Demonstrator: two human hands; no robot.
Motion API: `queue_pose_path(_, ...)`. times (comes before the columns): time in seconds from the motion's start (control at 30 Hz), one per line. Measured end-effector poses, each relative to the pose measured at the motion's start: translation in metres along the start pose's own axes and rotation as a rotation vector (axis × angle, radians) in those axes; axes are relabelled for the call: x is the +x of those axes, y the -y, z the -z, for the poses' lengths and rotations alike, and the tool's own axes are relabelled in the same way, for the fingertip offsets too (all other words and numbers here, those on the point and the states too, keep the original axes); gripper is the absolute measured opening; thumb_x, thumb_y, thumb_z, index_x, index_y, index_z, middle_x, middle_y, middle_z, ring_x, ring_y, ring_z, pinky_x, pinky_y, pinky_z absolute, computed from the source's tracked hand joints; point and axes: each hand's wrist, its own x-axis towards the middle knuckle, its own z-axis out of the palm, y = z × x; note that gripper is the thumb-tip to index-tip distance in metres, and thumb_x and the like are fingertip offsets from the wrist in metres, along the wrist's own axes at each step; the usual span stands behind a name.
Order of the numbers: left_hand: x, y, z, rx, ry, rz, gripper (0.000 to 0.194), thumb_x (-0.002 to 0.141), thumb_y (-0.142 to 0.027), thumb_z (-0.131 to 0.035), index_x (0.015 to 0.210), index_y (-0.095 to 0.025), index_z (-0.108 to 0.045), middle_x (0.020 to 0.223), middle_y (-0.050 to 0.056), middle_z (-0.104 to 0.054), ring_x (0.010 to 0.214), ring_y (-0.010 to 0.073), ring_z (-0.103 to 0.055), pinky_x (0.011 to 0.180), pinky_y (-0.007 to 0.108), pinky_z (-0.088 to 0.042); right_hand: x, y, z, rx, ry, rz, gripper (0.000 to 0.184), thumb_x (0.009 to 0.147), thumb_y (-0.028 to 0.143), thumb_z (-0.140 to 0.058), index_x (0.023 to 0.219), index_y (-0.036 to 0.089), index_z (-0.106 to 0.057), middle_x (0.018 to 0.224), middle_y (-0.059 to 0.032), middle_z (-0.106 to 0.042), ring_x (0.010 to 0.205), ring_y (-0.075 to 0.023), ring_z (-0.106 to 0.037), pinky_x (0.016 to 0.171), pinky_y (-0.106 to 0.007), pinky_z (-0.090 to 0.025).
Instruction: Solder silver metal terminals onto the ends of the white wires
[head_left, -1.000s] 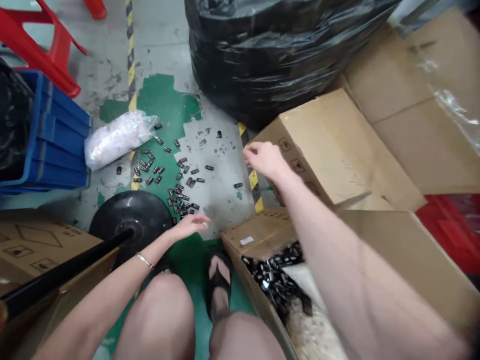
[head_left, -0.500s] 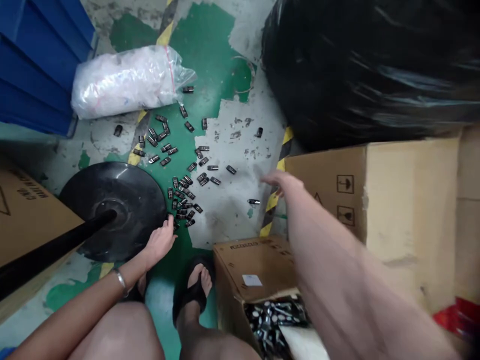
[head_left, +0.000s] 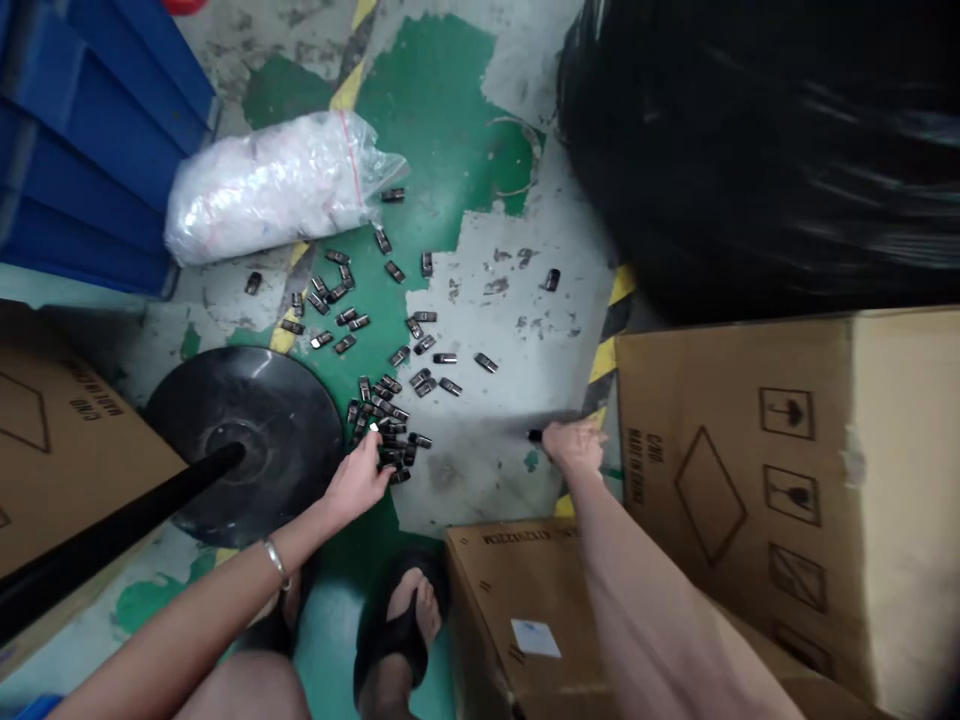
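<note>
Small black pieces shaped like toy cars (head_left: 445, 358) lie scattered over the floor, most densely beside the round black base. At the near edge of that cluster, my left hand (head_left: 360, 480) reaches in with thumb and fingers apart, touching or just above the cars. Whether it grips one cannot be made out. To the right, my right hand (head_left: 576, 446) is down at the floor, its fingers closed on a lone toy car (head_left: 535, 436) whose end sticks out to the left. The rest of that car is hidden by the hand.
A round black base (head_left: 262, 400) with a slanting pole stands left of the cars. Behind are a stuffed clear plastic bag (head_left: 270, 185) and a blue bin (head_left: 97, 130). Cardboard boxes (head_left: 697, 430) and a large black bag (head_left: 750, 150) border the right. A sandalled foot (head_left: 412, 610) is near the front.
My right hand has come down to the floor and closed on the lone car. My left hand has shifted right, further into the cluster. The whole view has shifted slightly.
</note>
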Motion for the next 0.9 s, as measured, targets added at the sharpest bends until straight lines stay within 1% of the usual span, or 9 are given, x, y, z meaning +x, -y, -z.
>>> queue_pose_path(0.1, 0.026, -0.005, 0.037, -0.024, -0.238, 0.071, 0.029, 0.101, -0.034, -0.069, 0.125, -0.017, -0.068, 0.119, 0.008, -0.074, 0.097, 0.0228, -0.074, 0.086, 0.044, -0.063, -0.024, 0.0, -0.024, 0.034, -0.047, 0.054, 0.036, 0.102, 0.032, -0.069, 0.135, 0.017, -0.063, 0.138, -0.0127, -0.065, 0.114, -0.027, -0.07, 0.095, -0.048, -0.062)
queue_pose_path(0.27, 0.093, 0.017, 0.139, -0.046, -0.736, 0.334, 0.046, 0.101, -0.036, -0.068, 0.144, -0.02, -0.059, 0.15, 0.014, -0.058, 0.129, 0.0337, -0.062, 0.104, 0.058, -0.055, -0.056, 0.037, -0.035, 0.139, -0.077, 0.378, 0.022, 0.103, 0.033, -0.068, 0.12, 0.019, -0.069, 0.122, -0.0077, -0.072, 0.101, -0.0218, -0.072, 0.088, -0.041, -0.062)
queue_pose_path(0.33, 0.115, 0.032, 0.177, -0.054, -0.829, 0.405, 0.05, 0.101, -0.037, -0.068, 0.147, -0.021, -0.056, 0.154, 0.015, -0.056, 0.132, 0.0352, -0.06, 0.106, 0.061, -0.053, -0.054, 0.063, -0.028, 0.186, -0.137, 0.449, 0.024, 0.104, 0.035, -0.065, 0.122, 0.019, -0.068, 0.124, -0.0082, -0.071, 0.106, -0.0232, -0.07, 0.092, -0.043, -0.061)
queue_pose_path(0.43, 0.139, 0.048, 0.218, -0.025, -0.85, 0.385, 0.049, 0.1, -0.038, -0.069, 0.145, -0.021, -0.058, 0.152, 0.014, -0.057, 0.131, 0.0348, -0.061, 0.107, 0.061, -0.052, -0.035, 0.1, -0.011, 0.246, -0.255, 0.419, 0.035, 0.105, 0.038, -0.063, 0.135, 0.02, -0.062, 0.141, -0.0118, -0.062, 0.124, -0.0291, -0.063, 0.102, -0.051, -0.056)
queue_pose_path(0.53, 0.154, 0.054, 0.228, 0.032, -0.807, 0.298, 0.044, 0.099, -0.036, -0.071, 0.138, -0.019, -0.063, 0.147, 0.013, -0.062, 0.127, 0.0333, -0.064, 0.104, 0.058, -0.054, -0.016, 0.122, 0.0, 0.28, -0.247, 0.427, 0.035, 0.104, 0.037, -0.065, 0.135, 0.019, -0.063, 0.139, -0.0119, -0.063, 0.121, -0.0291, -0.065, 0.1, -0.051, -0.057)
queue_pose_path(0.63, 0.164, 0.049, 0.21, 0.065, -0.757, 0.192, 0.035, 0.099, -0.034, -0.072, 0.129, -0.018, -0.068, 0.135, 0.011, -0.068, 0.116, 0.029, -0.069, 0.098, 0.052, -0.059, -0.011, 0.141, 0.005, 0.297, -0.171, 0.59, 0.023, 0.102, 0.036, -0.068, 0.117, 0.018, -0.071, 0.124, -0.0088, -0.071, 0.112, -0.0255, -0.069, 0.099, -0.049, -0.057)
queue_pose_path(0.73, 0.165, 0.032, 0.198, 0.076, -0.801, 0.129, 0.033, 0.099, -0.035, -0.071, 0.128, -0.018, -0.068, 0.132, 0.011, -0.069, 0.114, 0.028, -0.07, 0.097, 0.052, -0.058, -0.012, 0.176, 0.019, 0.365, -0.173, 0.742, 0.021, 0.102, 0.035, -0.068, 0.112, 0.018, -0.072, 0.126, -0.0087, -0.071, 0.122, -0.0275, -0.065, 0.107, -0.052, -0.051)
queue_pose_path(0.8, 0.16, 0.021, 0.208, 0.095, -0.915, 0.144, 0.041, 0.1, -0.036, -0.069, 0.137, -0.019, -0.063, 0.144, 0.013, -0.062, 0.126, 0.0323, -0.063, 0.105, 0.057, -0.053, -0.011, 0.214, 0.036, 0.456, -0.182, 0.808, 0.025, 0.102, 0.033, -0.068, 0.121, 0.017, -0.069, 0.132, -0.0096, -0.068, 0.126, -0.0292, -0.062, 0.11, -0.054, -0.048)
queue_pose_path(0.9, 0.148, 0.015, 0.246, 0.158, -1.036, 0.152, 0.071, 0.094, -0.04, -0.074, 0.157, -0.023, -0.045, 0.164, 0.015, -0.042, 0.145, 0.0406, -0.045, 0.117, 0.066, -0.038, -0.015, 0.282, 0.064, 0.629, -0.125, 0.899, 0.038, 0.102, 0.036, -0.068, 0.135, 0.018, -0.063, 0.139, -0.0113, -0.065, 0.126, -0.0293, -0.063, 0.108, -0.053, -0.05)
